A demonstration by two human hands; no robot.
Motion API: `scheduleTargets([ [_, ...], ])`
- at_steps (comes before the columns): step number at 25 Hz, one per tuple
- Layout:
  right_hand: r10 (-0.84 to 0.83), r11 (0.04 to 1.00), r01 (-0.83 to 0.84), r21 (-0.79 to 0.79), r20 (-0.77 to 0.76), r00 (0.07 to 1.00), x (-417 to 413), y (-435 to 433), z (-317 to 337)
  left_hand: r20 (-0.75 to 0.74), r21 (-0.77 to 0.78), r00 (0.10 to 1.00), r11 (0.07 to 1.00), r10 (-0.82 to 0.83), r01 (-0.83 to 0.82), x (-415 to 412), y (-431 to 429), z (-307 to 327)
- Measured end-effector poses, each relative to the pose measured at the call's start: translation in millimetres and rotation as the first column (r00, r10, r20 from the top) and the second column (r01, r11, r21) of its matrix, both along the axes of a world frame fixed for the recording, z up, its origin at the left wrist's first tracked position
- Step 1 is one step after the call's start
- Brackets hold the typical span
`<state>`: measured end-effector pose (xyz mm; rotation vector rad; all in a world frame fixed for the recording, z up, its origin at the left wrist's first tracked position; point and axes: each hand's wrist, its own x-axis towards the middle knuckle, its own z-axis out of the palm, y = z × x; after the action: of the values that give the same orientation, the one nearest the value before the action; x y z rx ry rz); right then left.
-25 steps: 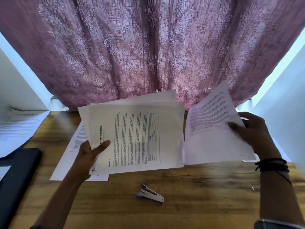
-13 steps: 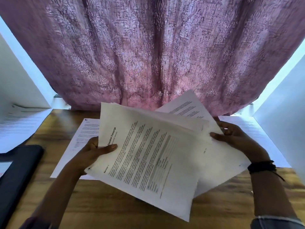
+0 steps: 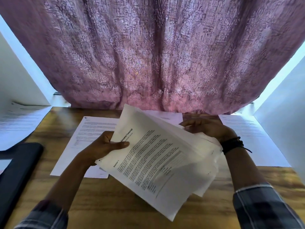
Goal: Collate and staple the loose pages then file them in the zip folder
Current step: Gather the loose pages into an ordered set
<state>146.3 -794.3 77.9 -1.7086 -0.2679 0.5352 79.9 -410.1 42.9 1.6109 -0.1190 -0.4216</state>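
A stack of printed pages [image 3: 158, 156], its top sheet headed "Education Transcript", is lifted off the wooden table [image 3: 115, 200] and tilted. My left hand [image 3: 102, 147] grips the stack's left edge, thumb on top. My right hand [image 3: 209, 128] holds the stack's far right edge from behind, its fingers partly hidden by the paper. More loose pages lie flat on the table: one [image 3: 89, 134] under my left hand, one [image 3: 165, 115] at the back, one [image 3: 254, 139] at the right. The stapler is hidden under the stack.
A black folder [image 3: 16, 166] lies at the table's left edge. Further printed pages [image 3: 18, 123] rest on a white surface at the far left. A purple patterned curtain [image 3: 151, 55] hangs behind the table. White walls stand on both sides.
My right hand brought its separate page in behind the left hand's pages, making one stack. The stack tilted and now covers the stapler.
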Motion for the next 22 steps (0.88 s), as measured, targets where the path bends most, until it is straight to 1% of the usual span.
scheduleTargets([
  [1,-0.002,1.000,0.002,0.007,0.089,0.996,-0.5,0.3,-4.5,0.009,0.002,0.999,1.000,0.031,-0.031,-0.3,-0.7,-1.3],
  [2,-0.023,0.998,0.019,0.059,0.061,0.998,-2.7,-2.5,-9.4,0.016,-0.002,0.997,0.997,0.075,-0.075,-0.8,-0.2,-3.1],
  [3,-0.080,0.966,0.097,0.240,-0.078,0.994,-5.3,-5.8,-17.0,0.017,-0.012,0.992,0.992,0.123,-0.123,-0.9,1.5,-5.7],
  [4,-0.141,0.911,0.190,0.366,-0.157,0.977,-9.6,-11.7,-30.0,0.019,-0.021,0.986,0.986,0.165,-0.165,-1.1,3.9,-8.5],
  [5,-0.159,0.852,0.256,0.457,-0.239,0.958,-15.5,-17.2,-43.7,0.021,-0.027,0.980,0.980,0.198,-0.197,-1.7,6.1,-11.8],
  [6,-0.166,0.812,0.296,0.503,-0.287,0.944,-22.8,-19.8,-56.6,0.021,-0.038,0.974,0.974,0.224,-0.224,-2.4,8.0,-14.9],
  [7,-0.144,0.803,0.307,0.511,-0.332,0.932,-30.6,-17.8,-65.5,0.019,-0.058,0.969,0.968,0.245,-0.244,-3.1,9.1,-18.1],
  [8,-0.135,0.839,0.283,0.464,-0.327,0.935,-39.1,-15.4,-72.9,0.015,-0.086,0.964,0.961,0.266,-0.263,-4.4,9.3,-20.6],
  [10,-0.164,0.902,0.246,0.356,-0.246,0.955,-51.1,-7.7,-87.7,0.020,-0.118,0.954,0.948,0.300,-0.295,-6.1,7.6,-24.1],
  [12,-0.215,0.934,0.241,0.264,-0.122,0.969,-61.4,4.4,-92.9,0.045,-0.114,0.938,0.935,0.343,-0.337,-7.3,3.2,-26.7],
  [13,-0.244,0.939,0.257,0.228,-0.085,0.966,-63.6,9.5,-93.6,0.063,-0.091,0.925,0.925,0.374,-0.368,-6.9,-0.4,-27.9],
  [15,-0.293,0.938,0.291,0.190,-0.016,0.956,-65.1,18.0,-94.5,0.143,0.006,0.892,0.901,0.429,-0.434,-6.7,-7.1,-30.6],
  [17,-0.336,0.930,0.321,0.182,0.059,0.940,-64.0,27.5,-91.5,0.253,0.074,0.858,0.875,0.447,-0.478,-8.6,-13.9,-30.7],
  [19,-0.378,0.917,0.349,0.194,0.140,0.915,-62.2,34.3,-86.9,0.327,0.065,0.818,0.852,0.474,-0.520,-10.6,-17.8,-27.5],
  [22,-0.455,0.886,0.414,0.211,0.213,0.865,-61.0,38.8,-81.9,0.355,0.022,0.798,0.849,0.487,-0.528,-12.5,-14.6,-25.2],
])
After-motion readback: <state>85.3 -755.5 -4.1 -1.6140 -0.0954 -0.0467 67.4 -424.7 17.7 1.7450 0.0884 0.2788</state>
